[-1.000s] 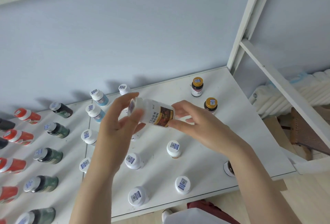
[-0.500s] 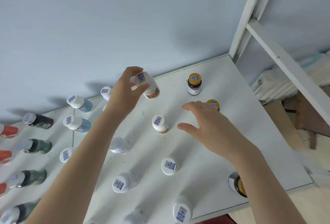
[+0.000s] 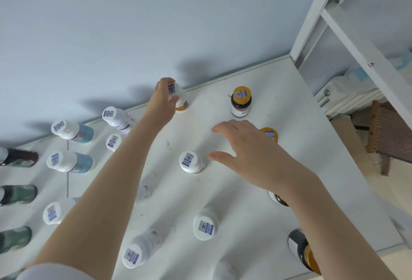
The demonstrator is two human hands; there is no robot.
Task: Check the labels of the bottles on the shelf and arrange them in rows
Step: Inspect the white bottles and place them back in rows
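Observation:
My left hand (image 3: 161, 100) grips a white-capped bottle with a brown label (image 3: 179, 99) by its top, at the back of the white shelf (image 3: 278, 163) close to the wall; the bottle's base looks to be on the shelf. My right hand (image 3: 249, 148) hovers open over the shelf's middle, fingers spread, holding nothing. Just left of its thumb stands another white-capped bottle (image 3: 190, 162). A dark bottle with a yellow cap (image 3: 241, 100) stands behind the right hand, and a second yellow cap (image 3: 269, 134) shows partly from behind its knuckles.
Several white-capped bottles stand in front, such as one (image 3: 206, 226) and another (image 3: 136, 254). Blue bottles (image 3: 73, 131) and dark green ones (image 3: 17, 195) fill the left. A dark jar (image 3: 301, 250) sits at the front right edge. A white frame post (image 3: 312, 16) rises at the right.
My left hand carried the brown-label bottle back toward the wall and lowered it upright to the shelf. My right hand, which let go of it a second ago, stays open over the middle.

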